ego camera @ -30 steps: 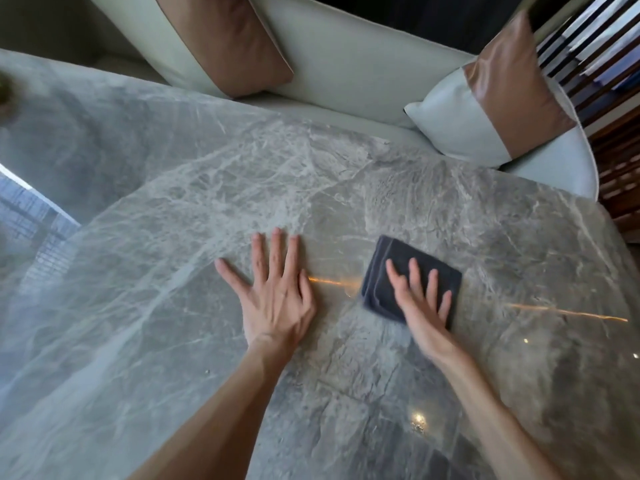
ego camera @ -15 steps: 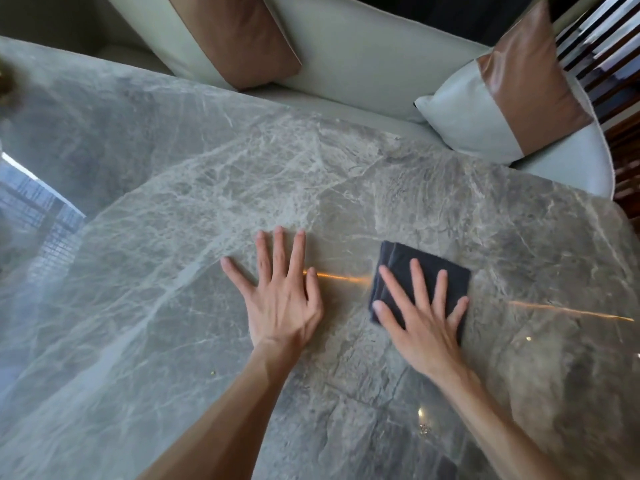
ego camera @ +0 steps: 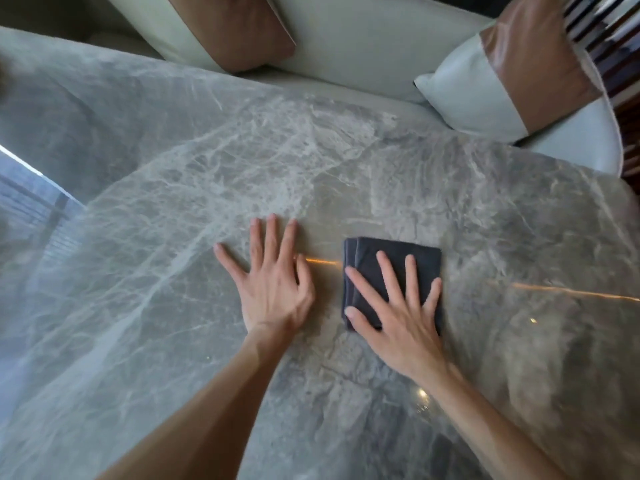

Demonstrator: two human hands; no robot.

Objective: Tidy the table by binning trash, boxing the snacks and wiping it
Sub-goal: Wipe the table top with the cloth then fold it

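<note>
Pale curved sofa (ego camera: 363,53) with two brown-and-white cushions (ego camera: 512,77) behind a glossy grey marble table (ego camera: 173,202); dark wooden slats (ego camera: 620,39) at right

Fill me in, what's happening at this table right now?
A person is wiping a grey marble table. The right hand lies flat, fingers spread, on a folded dark cloth, pressing it onto the surface. The left hand rests palm-down on the bare marble beside it. No trash or snacks in view; two cushions sit on the sofa beyond.

Bare marble counter (ego camera: 346,161) lies open all around; only the folded dark cloth (ego camera: 391,254) and two flat hands occupy its centre.
</note>
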